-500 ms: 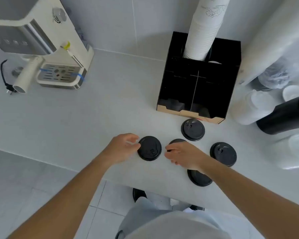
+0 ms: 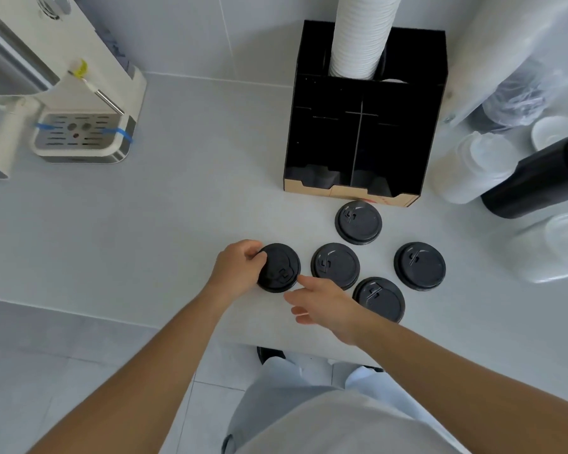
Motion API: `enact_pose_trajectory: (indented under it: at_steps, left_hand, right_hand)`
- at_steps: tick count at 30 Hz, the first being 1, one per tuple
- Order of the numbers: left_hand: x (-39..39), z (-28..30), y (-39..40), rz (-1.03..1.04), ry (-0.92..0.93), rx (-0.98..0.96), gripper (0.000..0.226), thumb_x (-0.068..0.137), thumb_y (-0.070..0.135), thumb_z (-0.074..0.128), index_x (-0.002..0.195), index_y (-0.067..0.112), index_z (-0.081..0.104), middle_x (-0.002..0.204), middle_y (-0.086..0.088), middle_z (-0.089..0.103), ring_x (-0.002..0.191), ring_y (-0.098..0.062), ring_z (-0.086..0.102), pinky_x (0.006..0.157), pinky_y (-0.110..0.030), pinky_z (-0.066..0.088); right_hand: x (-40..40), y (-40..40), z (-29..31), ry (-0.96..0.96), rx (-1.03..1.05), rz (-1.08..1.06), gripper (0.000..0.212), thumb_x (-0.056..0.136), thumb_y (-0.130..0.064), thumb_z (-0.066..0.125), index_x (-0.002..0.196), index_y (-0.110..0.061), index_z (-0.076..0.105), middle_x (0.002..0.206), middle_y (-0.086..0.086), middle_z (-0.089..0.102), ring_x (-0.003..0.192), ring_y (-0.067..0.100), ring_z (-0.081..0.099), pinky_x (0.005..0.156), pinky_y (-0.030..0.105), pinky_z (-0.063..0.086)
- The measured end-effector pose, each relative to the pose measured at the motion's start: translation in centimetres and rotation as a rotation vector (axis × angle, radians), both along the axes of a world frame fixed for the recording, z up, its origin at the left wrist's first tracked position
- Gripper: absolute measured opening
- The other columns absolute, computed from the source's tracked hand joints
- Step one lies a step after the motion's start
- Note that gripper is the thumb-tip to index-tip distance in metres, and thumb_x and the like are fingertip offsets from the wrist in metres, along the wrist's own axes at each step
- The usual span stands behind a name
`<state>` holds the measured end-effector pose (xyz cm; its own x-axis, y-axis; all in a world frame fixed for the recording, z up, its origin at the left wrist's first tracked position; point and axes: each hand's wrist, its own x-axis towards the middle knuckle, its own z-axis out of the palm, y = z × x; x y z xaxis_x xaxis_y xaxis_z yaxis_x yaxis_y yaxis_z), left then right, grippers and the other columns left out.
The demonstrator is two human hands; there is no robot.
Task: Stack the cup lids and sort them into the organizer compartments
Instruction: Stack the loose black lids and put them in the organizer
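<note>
Several black cup lids lie flat on the grey counter in front of a black organizer point(image 2: 364, 132). My left hand point(image 2: 238, 268) grips the left edge of the leftmost lid point(image 2: 281, 268). My right hand point(image 2: 325, 301) hovers just below that lid, fingers apart, with its fingertips near the lid's lower right rim and holding nothing. A middle lid point(image 2: 336, 265) sits beside it. Another lid point(image 2: 379, 298) lies partly under my right wrist. One lid point(image 2: 358, 222) lies close to the organizer's front, and one point(image 2: 419, 266) lies to the right.
A tall stack of white cups point(image 2: 361, 34) stands in the organizer's back compartment. A cream coffee machine point(image 2: 79, 119) sits at the left. Sleeves of clear cups point(image 2: 476, 168) and a black sleeve point(image 2: 538, 178) lie at the right. The counter's front edge runs just below my hands.
My right hand has come off the middle lid and moved down and left toward the leftmost lid. My left hand has closed on that lid's left edge.
</note>
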<state>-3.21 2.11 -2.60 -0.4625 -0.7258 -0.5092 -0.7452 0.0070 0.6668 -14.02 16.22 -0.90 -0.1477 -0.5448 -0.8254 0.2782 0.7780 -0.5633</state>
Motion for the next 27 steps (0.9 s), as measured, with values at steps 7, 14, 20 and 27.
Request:
enact_pose_trajectory:
  at_steps: [7,14,20,27]
  left_hand:
    - [1.4,-0.9,0.2,0.143,0.004,0.163,0.023,0.08,0.028,0.067,0.101,0.02,0.074,0.094,-0.003,0.072,0.094,-0.025,0.068,0.089,-0.046,0.056]
    - [2.6,-0.8,0.7,0.291,0.078,0.301,0.017,0.084,0.012,0.07,0.1,0.01,0.072,0.099,-0.014,0.072,0.094,-0.031,0.07,0.074,-0.039,0.061]
    - [4.3,0.0,2.1,0.378,0.153,0.399,0.013,0.088,0.01,0.067,0.101,0.008,0.066,0.1,-0.017,0.069,0.084,-0.028,0.07,0.082,-0.043,0.059]
    - [2.9,1.4,5.3,0.435,0.256,0.376,0.033,0.087,0.01,0.065,0.115,0.026,0.058,0.084,-0.02,0.073,0.07,-0.021,0.069,0.073,-0.033,0.061]
  right_hand:
    - [0.3,0.6,-0.1,-0.032,-0.05,-0.024,0.02,0.092,-0.014,0.062,0.093,-0.033,0.059,0.099,-0.001,0.06,0.098,0.02,0.058,0.098,0.037,0.054]
    - [0.6,1.0,-1.1,-0.035,-0.085,-0.07,0.022,0.09,-0.01,0.061,0.101,-0.027,0.07,0.094,0.004,0.054,0.09,0.016,0.054,0.093,0.034,0.054]
    - [0.7,1.6,-1.0,0.026,-0.087,-0.122,0.036,0.091,-0.019,0.064,0.126,-0.027,0.064,0.119,-0.007,0.061,0.097,0.013,0.062,0.081,0.026,0.054]
    - [-0.9,2.6,0.7,0.183,-0.188,-0.153,0.036,0.089,-0.018,0.065,0.119,-0.038,0.06,0.102,0.002,0.074,0.075,0.015,0.06,0.054,0.022,0.047]
